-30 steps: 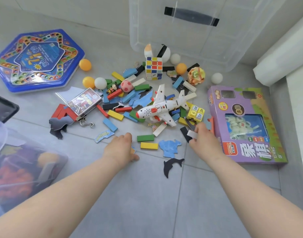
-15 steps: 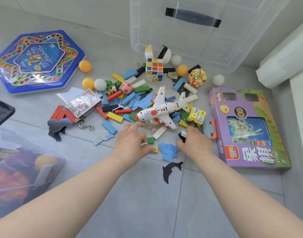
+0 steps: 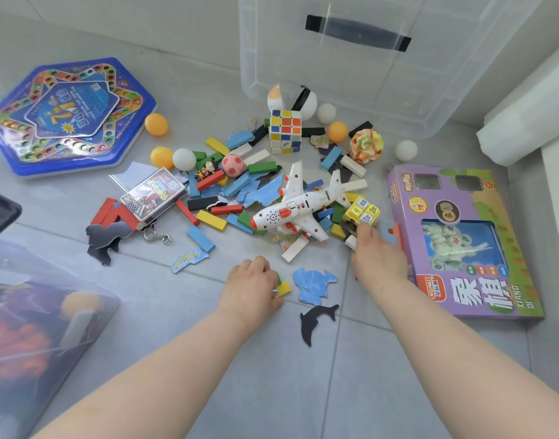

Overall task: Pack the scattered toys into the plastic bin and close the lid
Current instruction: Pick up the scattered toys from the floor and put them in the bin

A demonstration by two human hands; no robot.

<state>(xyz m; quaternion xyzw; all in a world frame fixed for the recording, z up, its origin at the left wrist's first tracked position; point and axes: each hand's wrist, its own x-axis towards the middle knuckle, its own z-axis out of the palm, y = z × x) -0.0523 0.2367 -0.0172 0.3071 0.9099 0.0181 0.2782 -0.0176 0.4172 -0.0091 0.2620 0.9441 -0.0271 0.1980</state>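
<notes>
Status: barely started. Bin (image 3: pixel 335 90) stands at the far side of the floor (image 3: pixel 272 391), top open and walls clear, and I see nothing in it. I can't pick out the lid from here, so closing is all ahead.

Left hand (image 3: pixel 253 286): fingers curled down over two blocks (image 3: pixel 283 286), one green and one yellow. They're at the near edge of the pile, just beside the blue puzzle piece (image 3: pixel 314 283). Reads as a grip. Blocks look to be on the floor, not lifted yet.

Right hand (image 3: pixel 378 258): fingers bent onto the pile edge, between the yellow cube (image 3: pixel 362 212) and the chess box (image 3: pixel 462 242). A white block (image 3: pixel 351 242) pokes out at the thumb. Fingertips are hidden, so I can't tell if it's held or just touched.

Not packed yet:
- plane (image 3: pixel 300 210), mid-pile
- Rubik's cube (image 3: pixel 284 131), nearest the bin
- card box (image 3: pixel 154 194)
- board game (image 3: pixel 66 115), well off to the left
- balls (image 3: pixel 156 124), scattered
- lots more coloured blocks
- black dolphin cutout (image 3: pixel 316 321), between my arms

My read: essentially everything is left. I'd do the small stuff by the handful, then the plane and the flat boxes, then the lid.
</notes>
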